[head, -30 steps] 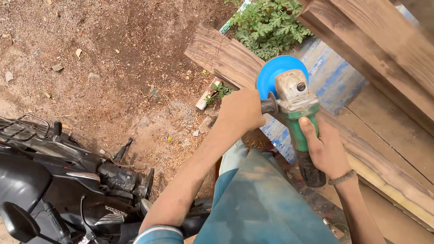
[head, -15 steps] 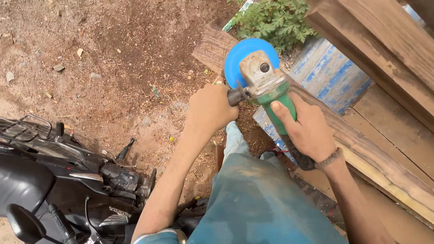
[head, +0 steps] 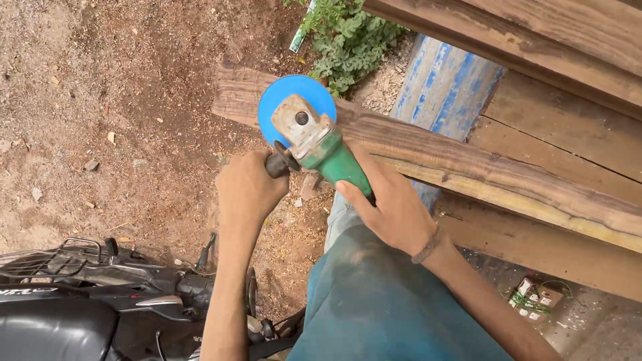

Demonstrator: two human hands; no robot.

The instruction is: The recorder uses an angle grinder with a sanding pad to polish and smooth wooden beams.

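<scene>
Both fists closed: our left hand [head: 246, 190] on the side handle [head: 279, 163], right hand [head: 394, 212] around the green angle grinder [head: 321, 150], steadying its blue disc [head: 289, 99] over the plank [head: 468, 170].

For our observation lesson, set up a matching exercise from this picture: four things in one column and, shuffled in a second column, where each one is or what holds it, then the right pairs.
Things:
1. blue disc
2. side handle
3. green grinder body
4. black motorbike

Places:
A. gripped by the right hand
B. parked on the dirt at lower left
C. gripped by the left hand
D. over the end of the long wooden plank

Pairs: 1-D, 2-C, 3-A, 4-B
</scene>
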